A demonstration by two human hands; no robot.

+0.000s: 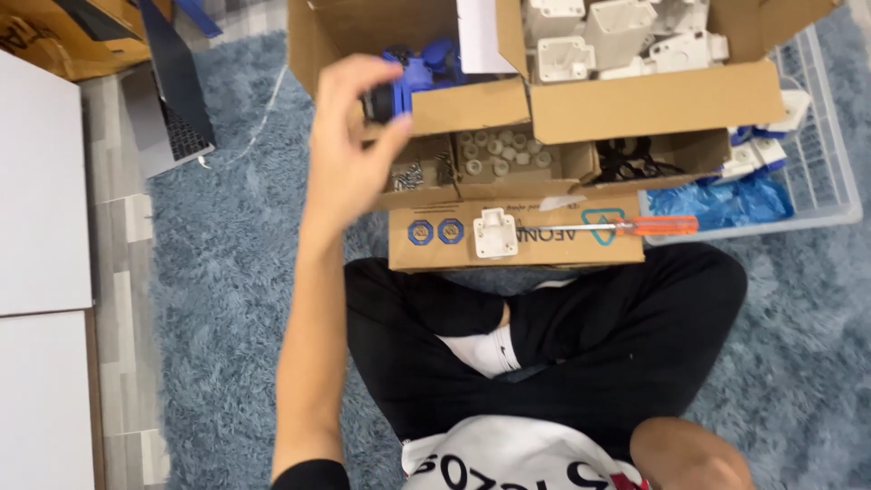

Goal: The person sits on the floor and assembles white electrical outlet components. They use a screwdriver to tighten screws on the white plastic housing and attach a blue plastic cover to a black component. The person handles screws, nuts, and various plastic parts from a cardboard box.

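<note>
My left hand (pixel 349 145) reaches up from the lower left to a cardboard box (pixel 481 107) and pinches a small black and blue part (pixel 386 98) at the box's edge. Just behind it lie more blue plastic parts (pixel 428 65). On the cardboard flap (pixel 553 247) in front of my crossed legs sit a white plastic bracket (pixel 494 232), two blue hexagonal pieces (pixel 435 231) and a screwdriver with an orange handle (pixel 655 225). My right hand is out of view; only the bare arm (pixel 689 454) shows at the bottom right.
Box compartments hold screws (pixel 408 175), white round pieces (pixel 499 152) and black cables (pixel 631 159). White plastic parts (pixel 626 36) fill the upper box. A clear bin (pixel 821 136) with blue material stands right. A laptop (pixel 168 118) and white panels (pixel 41 181) lie left of the blue shag rug (pixel 227 272).
</note>
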